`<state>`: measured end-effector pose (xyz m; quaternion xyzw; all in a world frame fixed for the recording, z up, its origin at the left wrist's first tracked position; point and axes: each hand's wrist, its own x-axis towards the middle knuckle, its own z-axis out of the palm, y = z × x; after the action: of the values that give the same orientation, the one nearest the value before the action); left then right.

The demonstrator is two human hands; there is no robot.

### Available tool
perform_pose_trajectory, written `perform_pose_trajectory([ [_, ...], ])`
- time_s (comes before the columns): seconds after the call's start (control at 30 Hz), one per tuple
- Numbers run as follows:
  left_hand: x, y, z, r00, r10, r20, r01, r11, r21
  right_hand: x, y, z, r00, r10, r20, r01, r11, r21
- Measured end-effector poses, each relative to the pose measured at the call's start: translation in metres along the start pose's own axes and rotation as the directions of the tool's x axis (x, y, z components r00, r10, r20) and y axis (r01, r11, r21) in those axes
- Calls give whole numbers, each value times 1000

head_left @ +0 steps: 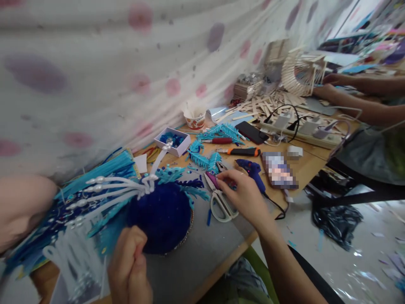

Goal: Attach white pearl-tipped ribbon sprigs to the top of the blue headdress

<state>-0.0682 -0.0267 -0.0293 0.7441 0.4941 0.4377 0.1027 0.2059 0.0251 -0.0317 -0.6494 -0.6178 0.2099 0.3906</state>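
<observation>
Blue fuzz and white beaded stems make up the headpiece (163,213), which lies on the counter (307,164) at the near left, its dark round dome facing up and pale blue fringe fanning out to the left. The person's left hand (128,266) is curled shut against the lower edge of that dome; from where I stand I cannot tell whether it pinches the rim or only rests there. The right hand (245,196) is stretched out well apart from the other, fingers bent down with their tips drawn together over the pivot of the white-handled scissors (220,200). Whether they grip anything is hidden. Just beyond the knuckles lies a blue glue gun (253,172), its cord trailing off the counter edge, and beside it a phone (280,169). Farther back sit an orange-and-black utility knife (243,151), a white box (172,141) of blue bits, and a paper cup (195,120) by the spotted curtain. At the far right a co-worker's hands (329,86) rest at a curved frame of wooden sticks (299,71).
</observation>
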Motion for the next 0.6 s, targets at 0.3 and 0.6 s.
perform_pose_trajectory([
  [0.3, -12, -1, 8, 999, -41, 18, 41, 998, 39, 23, 3, 29, 975, -6, 221, 73, 952, -297],
  [0.6, -9, 1, 12, 998, -55, -4, 55, 998, -15, 38, 4, 34, 979, 111, 173, -36, 920, -391],
])
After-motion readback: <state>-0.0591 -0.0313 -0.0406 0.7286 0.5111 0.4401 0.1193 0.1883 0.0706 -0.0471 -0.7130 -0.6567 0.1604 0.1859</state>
